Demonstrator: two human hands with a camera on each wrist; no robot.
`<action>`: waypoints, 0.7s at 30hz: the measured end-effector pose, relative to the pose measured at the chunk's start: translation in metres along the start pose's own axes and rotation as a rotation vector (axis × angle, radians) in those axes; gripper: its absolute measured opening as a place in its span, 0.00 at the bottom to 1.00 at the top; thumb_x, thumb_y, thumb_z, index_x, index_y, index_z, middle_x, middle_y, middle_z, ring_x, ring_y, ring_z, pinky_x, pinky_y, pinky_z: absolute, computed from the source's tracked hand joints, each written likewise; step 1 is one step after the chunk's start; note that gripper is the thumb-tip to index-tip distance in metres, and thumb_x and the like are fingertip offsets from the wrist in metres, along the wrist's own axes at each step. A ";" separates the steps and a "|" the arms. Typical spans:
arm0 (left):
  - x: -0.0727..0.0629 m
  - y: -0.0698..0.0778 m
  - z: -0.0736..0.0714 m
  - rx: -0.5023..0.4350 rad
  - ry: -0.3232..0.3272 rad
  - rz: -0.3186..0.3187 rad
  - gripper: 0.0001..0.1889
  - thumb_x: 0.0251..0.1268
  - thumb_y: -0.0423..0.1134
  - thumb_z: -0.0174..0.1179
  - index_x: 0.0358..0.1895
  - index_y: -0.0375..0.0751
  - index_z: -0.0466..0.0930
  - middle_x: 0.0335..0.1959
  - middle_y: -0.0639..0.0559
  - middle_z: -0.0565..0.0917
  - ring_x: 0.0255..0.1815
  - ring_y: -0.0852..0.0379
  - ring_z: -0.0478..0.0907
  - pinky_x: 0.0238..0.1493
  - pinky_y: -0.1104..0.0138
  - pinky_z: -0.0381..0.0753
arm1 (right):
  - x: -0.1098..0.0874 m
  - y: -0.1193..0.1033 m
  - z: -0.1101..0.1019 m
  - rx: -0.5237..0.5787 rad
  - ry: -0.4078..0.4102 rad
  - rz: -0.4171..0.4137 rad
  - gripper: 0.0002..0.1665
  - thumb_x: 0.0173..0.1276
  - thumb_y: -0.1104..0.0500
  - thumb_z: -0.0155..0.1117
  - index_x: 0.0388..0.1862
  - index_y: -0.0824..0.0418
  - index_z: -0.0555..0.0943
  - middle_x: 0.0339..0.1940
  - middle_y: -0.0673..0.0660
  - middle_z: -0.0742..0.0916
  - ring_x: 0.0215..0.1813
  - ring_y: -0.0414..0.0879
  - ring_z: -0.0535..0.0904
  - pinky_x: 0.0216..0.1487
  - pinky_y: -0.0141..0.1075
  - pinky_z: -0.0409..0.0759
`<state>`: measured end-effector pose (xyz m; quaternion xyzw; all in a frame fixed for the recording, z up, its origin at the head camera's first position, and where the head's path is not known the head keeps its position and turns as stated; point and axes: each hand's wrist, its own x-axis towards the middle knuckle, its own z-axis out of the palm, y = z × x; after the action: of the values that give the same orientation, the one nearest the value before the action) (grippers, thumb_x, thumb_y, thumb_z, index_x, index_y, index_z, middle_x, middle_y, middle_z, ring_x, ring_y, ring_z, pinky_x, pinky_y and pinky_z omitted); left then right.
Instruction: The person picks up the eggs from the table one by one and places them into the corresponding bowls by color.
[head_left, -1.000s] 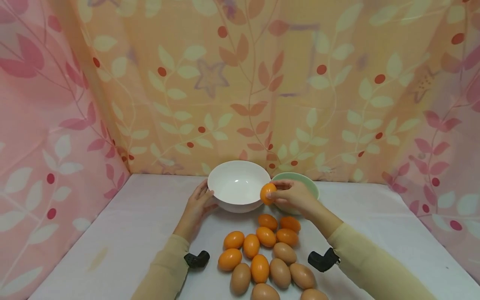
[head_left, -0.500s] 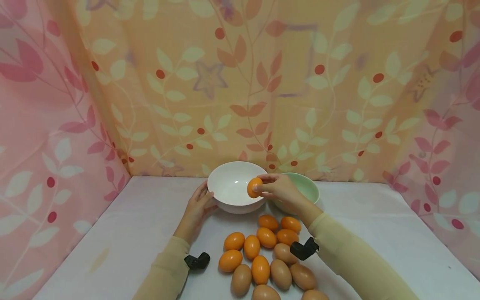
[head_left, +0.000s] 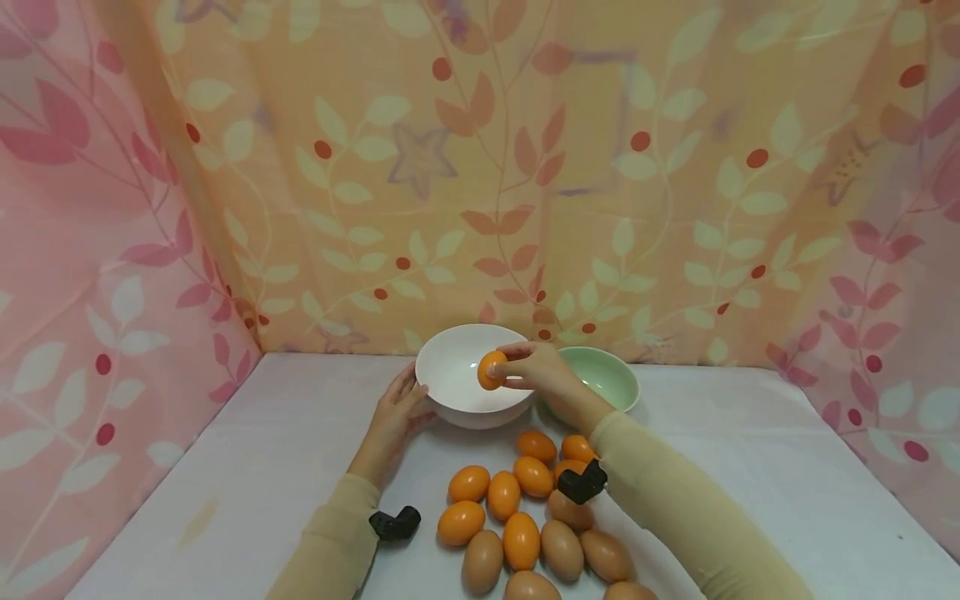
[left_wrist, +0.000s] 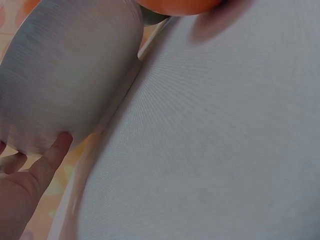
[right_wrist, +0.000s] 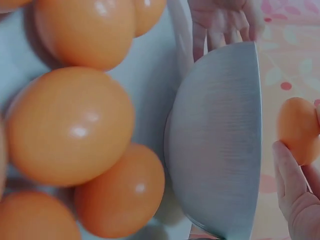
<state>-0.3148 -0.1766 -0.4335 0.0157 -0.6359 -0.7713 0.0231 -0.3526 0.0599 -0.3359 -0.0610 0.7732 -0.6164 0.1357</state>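
In the head view, my right hand (head_left: 551, 375) pinches an orange egg (head_left: 491, 371) between thumb and fingers, over the white bowl (head_left: 480, 418). The right wrist view shows this egg (right_wrist: 296, 131) beyond the bowl's rim, clear of it. My left hand (head_left: 392, 415) holds the bowl's left side, its thumb on the near wall and its fingers spread along the far side. Seen from the left wrist, the thumb tip presses the bowl's outer wall (left_wrist: 75, 65). The visible inside of the bowl is bare white.
A green bowl (head_left: 617, 385) stands right of the white one, partly hidden by my right hand. Several orange eggs (head_left: 504, 496) and several brown eggs (head_left: 561, 550) lie in front on the white cloth (head_left: 247, 467). A patterned curtain (head_left: 360, 208) hangs behind.
My right hand has carried the orange egg leftward, from the white bowl's right rim to above its inside. The left hand has stayed on the bowl.
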 end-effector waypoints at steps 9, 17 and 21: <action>0.000 -0.001 0.002 -0.014 -0.004 0.003 0.32 0.76 0.40 0.53 0.79 0.49 0.54 0.82 0.49 0.53 0.76 0.46 0.61 0.68 0.44 0.73 | 0.017 0.000 0.014 0.009 0.004 -0.021 0.23 0.60 0.62 0.74 0.55 0.66 0.83 0.49 0.60 0.88 0.46 0.46 0.85 0.53 0.41 0.86; -0.002 -0.002 0.002 -0.015 -0.010 -0.008 0.33 0.75 0.42 0.54 0.79 0.51 0.54 0.82 0.51 0.52 0.77 0.47 0.61 0.69 0.44 0.72 | 0.027 0.005 0.026 0.067 0.013 -0.040 0.26 0.58 0.67 0.75 0.57 0.70 0.82 0.52 0.63 0.86 0.42 0.45 0.84 0.50 0.43 0.87; -0.001 -0.001 0.000 -0.010 -0.011 -0.008 0.33 0.76 0.42 0.53 0.80 0.50 0.53 0.82 0.51 0.51 0.77 0.47 0.60 0.69 0.44 0.72 | 0.033 0.007 0.033 0.052 0.015 -0.038 0.26 0.59 0.67 0.73 0.57 0.69 0.82 0.54 0.64 0.85 0.44 0.46 0.84 0.51 0.42 0.87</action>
<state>-0.3141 -0.1761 -0.4341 0.0141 -0.6319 -0.7748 0.0165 -0.3747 0.0220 -0.3535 -0.0675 0.7567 -0.6392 0.1198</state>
